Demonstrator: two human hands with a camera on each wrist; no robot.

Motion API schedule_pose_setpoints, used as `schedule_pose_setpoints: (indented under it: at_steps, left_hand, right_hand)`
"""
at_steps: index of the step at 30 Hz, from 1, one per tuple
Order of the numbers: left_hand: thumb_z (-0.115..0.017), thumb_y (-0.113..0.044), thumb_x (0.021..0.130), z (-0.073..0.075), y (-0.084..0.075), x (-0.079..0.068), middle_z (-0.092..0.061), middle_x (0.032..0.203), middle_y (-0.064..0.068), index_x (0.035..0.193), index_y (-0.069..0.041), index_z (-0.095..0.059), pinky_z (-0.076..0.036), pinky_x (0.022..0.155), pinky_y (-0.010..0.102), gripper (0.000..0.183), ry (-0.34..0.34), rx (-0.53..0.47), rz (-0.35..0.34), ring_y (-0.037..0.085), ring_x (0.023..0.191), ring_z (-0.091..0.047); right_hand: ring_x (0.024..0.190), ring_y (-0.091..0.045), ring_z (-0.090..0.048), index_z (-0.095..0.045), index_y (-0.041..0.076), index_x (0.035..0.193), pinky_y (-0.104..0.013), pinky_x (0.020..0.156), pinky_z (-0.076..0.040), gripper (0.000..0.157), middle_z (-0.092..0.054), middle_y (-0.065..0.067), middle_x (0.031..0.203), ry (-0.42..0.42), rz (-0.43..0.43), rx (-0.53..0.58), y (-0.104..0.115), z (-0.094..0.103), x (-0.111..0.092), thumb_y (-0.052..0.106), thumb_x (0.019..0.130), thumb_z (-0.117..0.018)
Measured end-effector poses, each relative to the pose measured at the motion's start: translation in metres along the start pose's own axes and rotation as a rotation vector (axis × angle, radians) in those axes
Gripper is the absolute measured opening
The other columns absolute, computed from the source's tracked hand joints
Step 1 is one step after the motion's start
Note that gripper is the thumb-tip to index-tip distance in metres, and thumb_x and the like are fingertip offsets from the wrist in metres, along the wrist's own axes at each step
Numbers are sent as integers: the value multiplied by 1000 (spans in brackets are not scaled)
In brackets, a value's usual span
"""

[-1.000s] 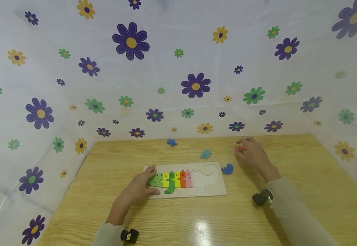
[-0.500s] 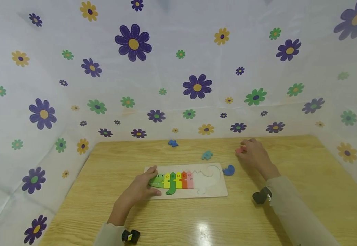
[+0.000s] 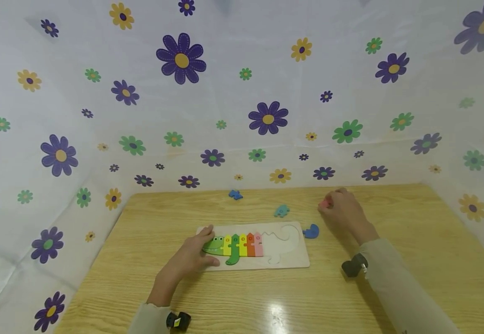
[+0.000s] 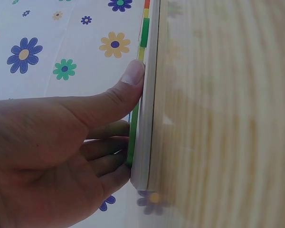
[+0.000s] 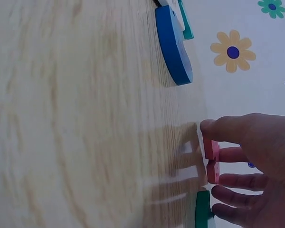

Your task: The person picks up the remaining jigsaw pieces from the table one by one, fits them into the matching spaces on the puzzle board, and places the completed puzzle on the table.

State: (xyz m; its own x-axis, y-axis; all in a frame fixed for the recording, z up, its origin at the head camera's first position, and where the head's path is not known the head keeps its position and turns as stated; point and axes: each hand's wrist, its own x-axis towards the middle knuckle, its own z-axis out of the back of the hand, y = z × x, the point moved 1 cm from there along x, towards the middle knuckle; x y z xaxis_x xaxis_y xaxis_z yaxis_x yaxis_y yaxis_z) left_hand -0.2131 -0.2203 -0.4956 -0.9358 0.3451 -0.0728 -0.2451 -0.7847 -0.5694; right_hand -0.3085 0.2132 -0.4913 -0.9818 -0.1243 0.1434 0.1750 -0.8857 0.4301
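My left hand [image 3: 189, 253] rests across the left end of a wooden puzzle board [image 3: 296, 262], thumb by the near edge and fingers toward the far one. In the left wrist view its thumb and fingertips touch the board's top side. Set in the board are a green crocodile head [image 3: 214, 246] and a row of yellow, green, orange and pink numbered pieces [image 3: 242, 244]. At the back right, my right hand [image 3: 344, 211] pinches a red puzzle piece [image 5: 212, 161] between thumb and fingers, low over the table. Beside its lower fingers stands a green piece [image 5: 202, 209], hidden in the head view.
A curved blue piece [image 3: 311, 231] lies at the board's right end. Behind the board are a teal piece [image 3: 281, 211] and another blue piece [image 3: 235, 194]. A flower-patterned white sheet [image 3: 225, 93] walls off the table's back and sides.
My right hand stays at the same place, its fingers drawn closer around the red piece, less of which shows. The left hand stays on the board. The head view has shifted slightly.
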Motion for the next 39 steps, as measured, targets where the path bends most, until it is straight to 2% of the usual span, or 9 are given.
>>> schedule_pose_setpoints:
  at_steps: [5, 13, 23, 30, 39]
  left_hand:
    - [-85, -21, 83, 0, -1, 1, -30, 164, 21, 150, 8, -45, -29, 121, 53, 83, -2, 9, -4, 39, 152, -27]
    - [-85, -22, 83, 0, -2, 2, -30, 164, 20, 150, 7, -45, -29, 121, 53, 84, -2, 10, 5, 39, 152, -27]
    - [-85, -22, 84, 1, -1, 4, -30, 165, 19, 151, 6, -45, -27, 122, 52, 83, -1, 14, 6, 38, 152, -26]
    - [-85, -22, 83, -1, 1, 2, -30, 164, 21, 149, 8, -45, -29, 121, 52, 83, -1, 15, -7, 40, 151, -28]
    - [-85, -19, 83, 0, 0, -2, -31, 163, 23, 148, 10, -45, -29, 120, 54, 82, -9, -8, -26, 41, 151, -28]
  right_hand:
    - [110, -45, -54, -70, -5, 101, -59, 95, -50, 24, -57, -29, 120, -26, 41, 15, 3, 1, 1, 17, 91, -70]
    - [118, -51, -54, -64, -10, 122, -62, 101, -49, 39, -52, -33, 132, -62, 61, 77, 7, 5, -2, 13, 91, -72]
    - [102, -48, -67, -64, -13, 115, -52, 86, -60, 32, -55, -33, 125, -175, 193, 147, 9, 6, -10, -3, 86, -74]
    - [100, -47, -67, -65, -13, 114, -53, 84, -61, 30, -53, -35, 131, -186, 190, 181, 11, 7, -14, -4, 87, -72]
    - [97, -44, -68, -66, -13, 112, -49, 80, -62, 26, -53, -35, 135, -222, 207, 229, 14, 6, -19, -9, 87, -70]
